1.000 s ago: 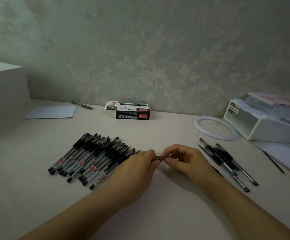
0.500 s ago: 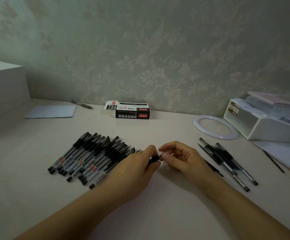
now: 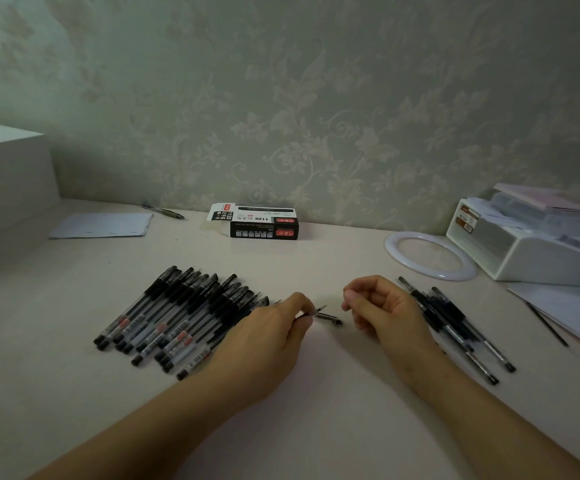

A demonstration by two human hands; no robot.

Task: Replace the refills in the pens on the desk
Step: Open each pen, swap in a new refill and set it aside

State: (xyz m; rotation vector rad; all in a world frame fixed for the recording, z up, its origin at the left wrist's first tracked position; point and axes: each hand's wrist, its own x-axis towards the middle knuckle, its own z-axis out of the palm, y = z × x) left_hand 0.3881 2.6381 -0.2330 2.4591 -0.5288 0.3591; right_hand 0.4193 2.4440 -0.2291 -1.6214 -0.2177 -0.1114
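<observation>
My left hand grips a black pen near the desk's middle, and the pen's thin refill tip pokes out past my fingers. A small dark tip piece lies on the desk just right of that hand. My right hand hovers a little to the right with fingers loosely curled and nothing visible in them. A row of several black gel pens lies to the left, partly under my left wrist. A smaller pile of pens lies behind my right hand.
A black and white refill box stands by the wall. A white ring and a white organizer sit at the right, with papers and a thin refill. A paper sheet, a lone pen and a white box sit left.
Both hands were joined on the pen's front end. Now my right hand has drawn away to the right, the tip piece lies on the desk, and the refill tip is bare.
</observation>
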